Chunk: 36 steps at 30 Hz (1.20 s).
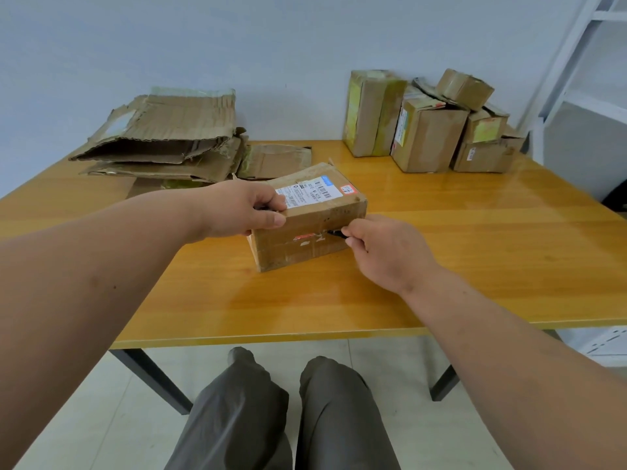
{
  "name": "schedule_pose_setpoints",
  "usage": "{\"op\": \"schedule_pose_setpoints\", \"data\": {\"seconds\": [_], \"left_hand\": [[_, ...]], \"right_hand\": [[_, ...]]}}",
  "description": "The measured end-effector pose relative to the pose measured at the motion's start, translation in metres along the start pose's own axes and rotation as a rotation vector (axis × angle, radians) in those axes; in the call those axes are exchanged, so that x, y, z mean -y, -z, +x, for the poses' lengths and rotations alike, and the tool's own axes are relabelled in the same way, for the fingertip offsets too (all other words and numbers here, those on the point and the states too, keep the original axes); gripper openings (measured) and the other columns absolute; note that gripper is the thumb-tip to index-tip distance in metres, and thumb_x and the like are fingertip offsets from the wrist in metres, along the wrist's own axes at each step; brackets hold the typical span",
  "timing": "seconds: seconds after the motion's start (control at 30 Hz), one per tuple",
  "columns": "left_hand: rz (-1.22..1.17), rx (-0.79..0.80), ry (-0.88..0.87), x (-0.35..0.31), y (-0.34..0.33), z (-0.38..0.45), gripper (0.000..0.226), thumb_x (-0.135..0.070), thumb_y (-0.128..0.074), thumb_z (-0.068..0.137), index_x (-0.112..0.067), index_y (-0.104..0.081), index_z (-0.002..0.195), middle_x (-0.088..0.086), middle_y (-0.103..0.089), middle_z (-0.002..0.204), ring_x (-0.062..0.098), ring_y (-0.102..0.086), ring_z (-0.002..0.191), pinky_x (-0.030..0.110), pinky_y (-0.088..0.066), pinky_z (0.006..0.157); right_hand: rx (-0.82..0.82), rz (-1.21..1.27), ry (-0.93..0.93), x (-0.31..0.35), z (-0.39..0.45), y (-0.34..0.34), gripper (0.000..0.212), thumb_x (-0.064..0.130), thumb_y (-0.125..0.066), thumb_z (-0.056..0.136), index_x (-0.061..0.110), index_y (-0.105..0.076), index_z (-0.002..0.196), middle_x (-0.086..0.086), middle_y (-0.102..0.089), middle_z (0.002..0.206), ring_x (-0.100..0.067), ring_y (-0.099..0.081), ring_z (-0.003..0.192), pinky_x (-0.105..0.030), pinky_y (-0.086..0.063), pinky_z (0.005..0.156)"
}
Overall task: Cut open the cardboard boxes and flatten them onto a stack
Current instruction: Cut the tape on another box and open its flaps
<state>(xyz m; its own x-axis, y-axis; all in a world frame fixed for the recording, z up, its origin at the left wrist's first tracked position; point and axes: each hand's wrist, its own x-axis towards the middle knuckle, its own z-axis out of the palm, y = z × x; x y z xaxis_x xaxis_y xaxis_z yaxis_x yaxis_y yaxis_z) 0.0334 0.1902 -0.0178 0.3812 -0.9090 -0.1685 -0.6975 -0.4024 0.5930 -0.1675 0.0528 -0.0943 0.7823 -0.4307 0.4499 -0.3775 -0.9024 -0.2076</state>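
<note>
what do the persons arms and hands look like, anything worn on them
Both arms are bare to the frame's edge: no sleeves, gloves, watch or rings visible. The left hand and right hand are uncovered. Below the table, grey trousers cover the knees.

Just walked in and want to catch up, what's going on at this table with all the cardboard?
A person is cutting open a small cardboard box on the wooden table. The left hand grips the box's top left corner to steady it, while the right hand holds a dark cutter against the box's near side. Flattened cardboard is stacked at the back left; several uncut boxes wait at the back right.
</note>
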Motion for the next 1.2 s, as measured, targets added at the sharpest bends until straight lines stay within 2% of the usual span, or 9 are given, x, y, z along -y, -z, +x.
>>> {"op": "schedule_pose_setpoints", "data": {"seconds": [0.13,0.47,0.63,0.83,0.9,1.0,1.07,1.13,1.2], "left_hand": [[-0.007,0.007,-0.004,0.001,0.000,0.000,0.027,-0.028,-0.063,0.095,-0.028,-0.063,0.121,-0.008,-0.057,0.131,0.012,-0.057,0.107,0.024,-0.052,0.082],[0.002,0.007,0.009,-0.001,0.000,-0.001,0.027,-0.030,-0.063,0.094,-0.030,-0.063,0.121,-0.006,-0.056,0.131,0.016,-0.057,0.110,0.028,-0.053,0.087],[0.025,0.013,0.019,-0.003,-0.001,-0.001,0.030,-0.034,-0.062,0.094,-0.031,-0.063,0.124,-0.005,-0.056,0.128,0.017,-0.058,0.107,0.035,-0.053,0.093],[0.044,0.010,0.007,-0.002,0.000,0.001,0.025,-0.034,-0.062,0.094,-0.031,-0.065,0.119,-0.005,-0.058,0.127,0.017,-0.059,0.106,0.035,-0.054,0.092],[0.061,0.003,0.006,-0.002,0.000,0.002,0.024,-0.036,-0.063,0.094,-0.032,-0.065,0.117,-0.005,-0.059,0.128,0.018,-0.059,0.107,0.037,-0.053,0.094],[0.137,-0.026,0.005,-0.004,-0.002,0.001,0.027,-0.041,-0.061,0.093,-0.034,-0.064,0.120,-0.008,-0.058,0.128,0.016,-0.056,0.108,0.033,-0.046,0.093],[0.216,-0.070,-0.005,-0.007,-0.004,-0.003,0.029,-0.044,-0.059,0.094,-0.034,-0.063,0.121,-0.007,-0.060,0.123,0.015,-0.056,0.104,0.034,-0.047,0.091],[0.371,-0.119,0.002,-0.012,-0.008,-0.004,0.031,-0.050,-0.054,0.095,-0.034,-0.061,0.121,-0.007,-0.062,0.114,0.016,-0.057,0.097,0.037,-0.046,0.093],[0.580,-0.173,0.033,-0.021,-0.014,-0.001,0.034,-0.057,-0.044,0.097,-0.036,-0.060,0.119,-0.009,-0.064,0.102,0.018,-0.056,0.092,0.040,-0.036,0.095]], "right_hand": [[0.023,-0.043,-0.009,0.002,0.005,0.001,0.021,0.021,-0.050,0.099,0.017,-0.069,0.107,-0.002,-0.068,0.094,-0.024,-0.061,0.084,-0.027,-0.034,0.061],[0.027,-0.155,-0.122,-0.011,0.005,0.006,0.025,0.022,-0.044,0.101,0.020,-0.065,0.115,-0.004,-0.064,0.096,-0.027,-0.059,0.088,-0.029,-0.034,0.063],[0.018,-0.188,-0.143,-0.020,0.004,0.007,0.023,0.023,-0.046,0.099,0.016,-0.066,0.108,-0.005,-0.062,0.090,-0.028,-0.056,0.080,-0.031,-0.036,0.061],[0.123,-0.298,-0.521,-0.068,-0.012,0.033,0.023,0.020,-0.042,0.099,0.017,-0.064,0.106,-0.005,-0.056,0.087,-0.030,-0.050,0.080,-0.033,-0.037,0.064],[0.125,-0.267,-0.554,-0.072,-0.018,0.034,0.022,0.022,-0.044,0.099,0.018,-0.064,0.107,-0.008,-0.062,0.092,-0.031,-0.053,0.083,-0.034,-0.042,0.066],[0.112,-0.130,-0.541,-0.054,-0.017,0.024,0.021,0.024,-0.045,0.099,0.020,-0.064,0.106,-0.010,-0.068,0.096,-0.034,-0.059,0.090,-0.039,-0.051,0.075],[0.096,-0.059,-0.527,-0.041,-0.013,0.018,0.021,0.024,-0.045,0.100,0.017,-0.064,0.105,-0.010,-0.068,0.092,-0.033,-0.058,0.087,-0.040,-0.051,0.075],[0.089,-0.006,-0.527,-0.028,-0.008,0.014,0.021,0.023,-0.044,0.101,0.015,-0.063,0.104,-0.007,-0.064,0.086,-0.031,-0.056,0.083,-0.037,-0.050,0.072],[0.082,0.094,-0.549,-0.016,-0.004,0.011,0.020,0.022,-0.043,0.101,0.016,-0.063,0.102,-0.005,-0.064,0.085,-0.030,-0.059,0.081,-0.037,-0.051,0.071]]}}
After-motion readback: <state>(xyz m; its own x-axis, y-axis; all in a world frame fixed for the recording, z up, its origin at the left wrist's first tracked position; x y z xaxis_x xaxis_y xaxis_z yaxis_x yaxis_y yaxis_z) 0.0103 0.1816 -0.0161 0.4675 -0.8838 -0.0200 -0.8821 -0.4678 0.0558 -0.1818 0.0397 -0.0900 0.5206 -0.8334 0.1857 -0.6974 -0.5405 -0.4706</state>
